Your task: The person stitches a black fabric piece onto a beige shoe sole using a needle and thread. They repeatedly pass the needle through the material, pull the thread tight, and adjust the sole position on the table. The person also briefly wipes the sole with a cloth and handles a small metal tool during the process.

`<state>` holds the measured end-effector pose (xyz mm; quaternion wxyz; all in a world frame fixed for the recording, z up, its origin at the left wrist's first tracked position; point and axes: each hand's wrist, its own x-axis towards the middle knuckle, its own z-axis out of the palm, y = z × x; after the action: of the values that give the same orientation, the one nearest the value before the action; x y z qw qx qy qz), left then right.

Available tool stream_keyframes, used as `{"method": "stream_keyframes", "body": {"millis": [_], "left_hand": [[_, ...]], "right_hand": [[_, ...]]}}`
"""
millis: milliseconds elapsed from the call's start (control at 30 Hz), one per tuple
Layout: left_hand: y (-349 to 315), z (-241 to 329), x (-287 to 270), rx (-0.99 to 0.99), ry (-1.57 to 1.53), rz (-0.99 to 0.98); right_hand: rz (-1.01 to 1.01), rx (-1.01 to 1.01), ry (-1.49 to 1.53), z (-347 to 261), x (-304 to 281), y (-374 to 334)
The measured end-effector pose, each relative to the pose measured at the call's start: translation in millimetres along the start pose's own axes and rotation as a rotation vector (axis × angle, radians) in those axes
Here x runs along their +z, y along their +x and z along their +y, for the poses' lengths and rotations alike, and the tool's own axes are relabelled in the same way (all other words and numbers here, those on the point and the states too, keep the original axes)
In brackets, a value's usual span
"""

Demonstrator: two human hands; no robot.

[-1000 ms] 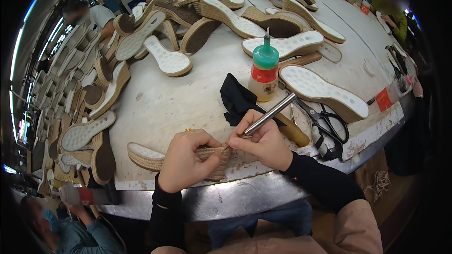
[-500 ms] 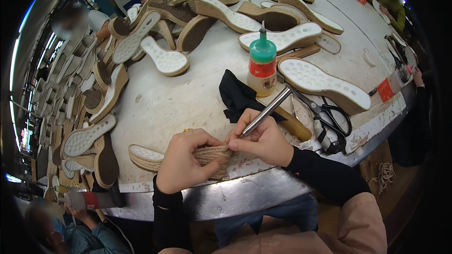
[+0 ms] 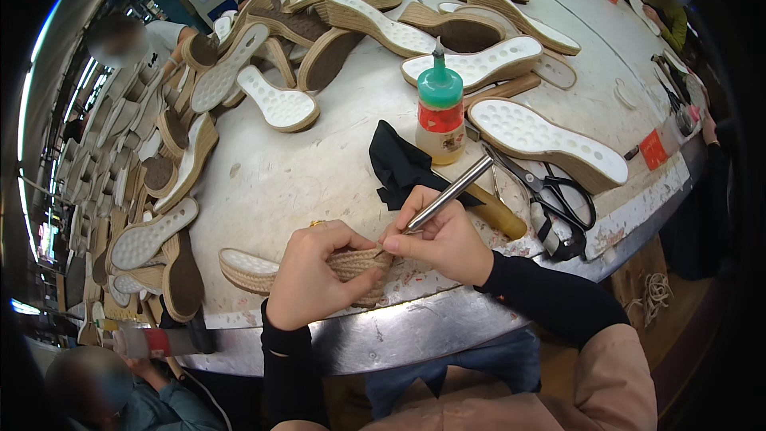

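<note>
My left hand point(image 3: 313, 275) grips a wedge shoe sole point(image 3: 249, 270) wrapped in braided tan cord, its white top showing at the left end. The sole rests near the table's front edge. My right hand point(image 3: 439, 241) is closed around a slim silver metal tool point(image 3: 448, 194), held slanted like a pen with its lower end at the braid of the heel. The exact tip is hard to make out between the fingers. Just beyond the right hand lie a black cloth point(image 3: 397, 164) and a yellowish rod-like handle point(image 3: 499, 214).
A green-topped glue bottle point(image 3: 440, 108) stands past the cloth. Black-handled scissors point(image 3: 558, 199) lie to the right, beside another wedge sole point(image 3: 550, 144). Piled soles point(image 3: 307, 40) cover the far and left table. Other people sit around it; another bottle point(image 3: 155, 342) lies at the lower left.
The silver tool and my right hand have shifted very slightly; the left hand keeps its hold on the sole. At the lower left, a person's head has turned and moved.
</note>
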<state>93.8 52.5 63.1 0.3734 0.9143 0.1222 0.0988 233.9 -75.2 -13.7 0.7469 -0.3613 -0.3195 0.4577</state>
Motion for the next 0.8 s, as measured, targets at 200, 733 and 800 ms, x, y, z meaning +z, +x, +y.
{"method": "stream_keyframes", "body": {"millis": [200, 733, 800], "left_hand": [[-0.5, -2.9, 0.2, 0.026, -0.002, 0.013], [-1.3, -3.8, 2.1, 0.009, -0.007, 0.008], [-1.0, -4.2, 2.1, 0.025, -0.006, 0.008]], "right_hand": [[-0.001, 0.002, -0.033, -1.4, -1.8, 1.7], [0.051, -0.053, -0.101, -4.2, 5.6, -4.0], [0.048, -0.032, -0.114, -5.5, 4.7, -1.6]]}}
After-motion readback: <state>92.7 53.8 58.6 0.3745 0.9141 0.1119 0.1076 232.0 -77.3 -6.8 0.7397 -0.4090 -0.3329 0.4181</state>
